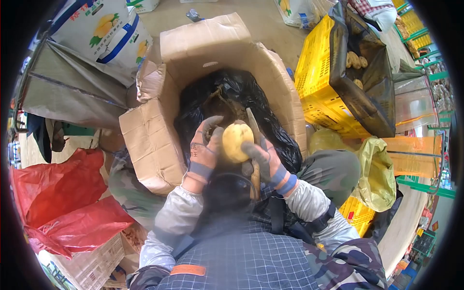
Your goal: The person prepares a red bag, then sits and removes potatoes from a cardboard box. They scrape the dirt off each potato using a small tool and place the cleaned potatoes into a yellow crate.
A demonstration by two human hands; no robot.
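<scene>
A round yellow potato (237, 141) is between my gloved hands, above an open cardboard box (203, 41) lined with a black plastic bag (251, 92). My right hand (265, 155) holds the potato from the right, thumb on its lower face and fingers stretched along its far side. On the left, my left hand (208, 142) is next to the potato with its fingers curled; whether they touch it is hard to make out. Both gloves are orange with dark grey fingers. Below the potato, something brownish (255, 179) shows near my lap, too unclear to name.
A yellow crate (316, 72) with a dark liner and several potatoes (355, 60) stands at the upper right. Red sacks (63, 188) lie at left, a yellow-green bag (377, 174) at right. Printed cartons (89, 29) stand at upper left. Another person's checkered sleeve (369, 6) shows at the top right.
</scene>
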